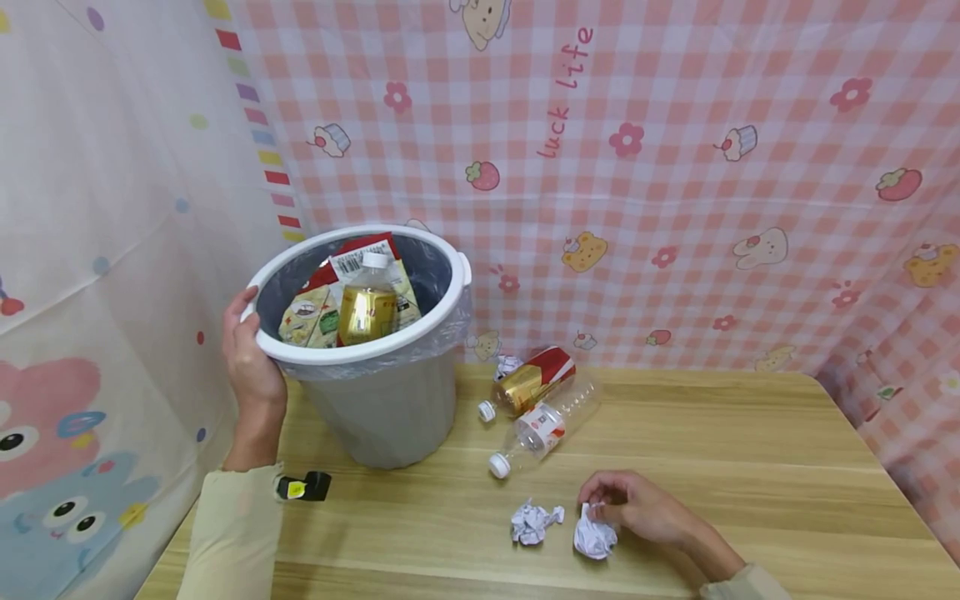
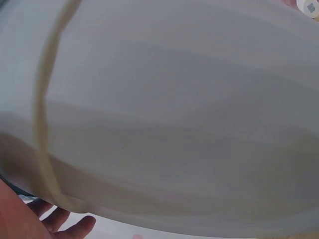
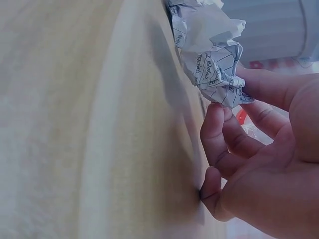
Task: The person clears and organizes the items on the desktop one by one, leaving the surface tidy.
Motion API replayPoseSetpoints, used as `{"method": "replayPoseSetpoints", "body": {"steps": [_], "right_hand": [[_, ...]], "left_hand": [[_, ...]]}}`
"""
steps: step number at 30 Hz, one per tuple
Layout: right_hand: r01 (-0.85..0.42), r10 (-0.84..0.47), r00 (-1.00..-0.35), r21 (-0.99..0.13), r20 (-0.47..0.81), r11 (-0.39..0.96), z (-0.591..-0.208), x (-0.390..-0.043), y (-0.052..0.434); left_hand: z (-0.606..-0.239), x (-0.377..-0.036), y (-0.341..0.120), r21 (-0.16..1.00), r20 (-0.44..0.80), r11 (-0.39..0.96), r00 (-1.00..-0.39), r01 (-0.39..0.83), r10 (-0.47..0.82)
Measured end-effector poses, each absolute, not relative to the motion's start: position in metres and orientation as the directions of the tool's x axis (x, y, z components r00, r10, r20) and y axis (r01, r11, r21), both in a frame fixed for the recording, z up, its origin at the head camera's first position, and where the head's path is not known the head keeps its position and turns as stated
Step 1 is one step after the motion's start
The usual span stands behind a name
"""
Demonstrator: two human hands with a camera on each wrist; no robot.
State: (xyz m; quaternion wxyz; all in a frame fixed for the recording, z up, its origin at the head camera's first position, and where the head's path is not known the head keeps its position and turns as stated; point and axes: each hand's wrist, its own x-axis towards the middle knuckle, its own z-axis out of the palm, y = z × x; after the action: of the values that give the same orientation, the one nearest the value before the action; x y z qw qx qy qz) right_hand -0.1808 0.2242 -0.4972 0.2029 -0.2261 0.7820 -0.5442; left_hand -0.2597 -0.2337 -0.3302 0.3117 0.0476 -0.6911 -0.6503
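On the left of the head view stands a grey trash can (image 1: 382,408) with a white rim and a clear liner. My left hand (image 1: 255,358) grips its rim on the near left side. In the left wrist view the can's grey wall (image 2: 174,109) fills most of the picture, with my fingers (image 2: 79,228) at the lower left. At the front of the table, my right hand (image 1: 637,508) pinches a crumpled paper ball (image 1: 595,537) between thumb and fingers. The right wrist view shows handwriting on this paper (image 3: 214,74). Another paper ball (image 1: 531,523) lies just left of it.
Inside the can are a bottle with a gold label (image 1: 367,312) and a flattened printed carton (image 1: 309,317). Right of the can, a red-and-gold bottle (image 1: 534,379) and a clear bottle (image 1: 555,421) lie on the wooden table (image 1: 712,442). More crumpled paper (image 1: 507,365) sits behind them.
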Motion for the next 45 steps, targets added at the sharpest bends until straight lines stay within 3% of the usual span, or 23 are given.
{"method": "replayPoseSetpoints", "body": {"steps": [20, 34, 45], "right_hand": [[-0.144, -0.483, -0.872, -0.896, -0.086, 0.42, -0.476, -0.192, 0.224], [-0.124, -0.477, -0.875, -0.915, -0.082, 0.385, -0.453, -0.202, 0.221], [-0.184, -0.462, -0.887, -0.9, -0.022, 0.395, -0.435, -0.206, 0.216]], "left_hand": [[-0.329, -0.26, -0.233, 0.926, 0.375, 0.151, -0.8, 0.346, -0.468], [-0.329, -0.261, -0.234, 0.925, 0.377, 0.15, -0.797, 0.349, -0.472], [-0.331, -0.261, -0.233, 0.93, 0.365, 0.154, -0.799, 0.333, -0.478]]}}
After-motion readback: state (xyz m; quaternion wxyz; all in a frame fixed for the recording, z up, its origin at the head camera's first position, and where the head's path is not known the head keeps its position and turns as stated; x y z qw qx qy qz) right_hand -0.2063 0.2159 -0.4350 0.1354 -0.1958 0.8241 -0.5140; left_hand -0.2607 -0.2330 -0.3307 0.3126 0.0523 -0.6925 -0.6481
